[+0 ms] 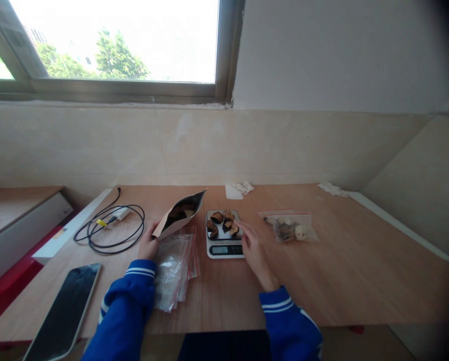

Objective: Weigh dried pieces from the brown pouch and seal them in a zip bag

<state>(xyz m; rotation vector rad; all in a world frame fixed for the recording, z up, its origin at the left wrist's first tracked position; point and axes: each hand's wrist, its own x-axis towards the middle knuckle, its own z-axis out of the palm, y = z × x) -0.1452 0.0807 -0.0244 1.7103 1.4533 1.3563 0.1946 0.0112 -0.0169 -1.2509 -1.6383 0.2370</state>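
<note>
My left hand (148,243) grips the edge of a brown paper pouch (179,220), which is tilted with its mouth open and dried pieces visible inside. On the plate of a white kitchen scale (210,250) lie several curled, dark brown dried pieces (217,217) with paler insides. My right hand (253,249) is at the scale's right side, fingers stretched toward the nearest pieces; whether the fingertips touch one I cannot tell. The scale's display is too small to read. Under the pouch, a stack of clear zip bags (172,273) with red seals lies on the table.
A filled clear zip bag (290,228) lies right of the scale. To the left are a coiled black cable (92,245) with a white adapter (121,214) and a phone (64,311) at the table edge. Crumpled tissue (244,188) sits at the back by the wall.
</note>
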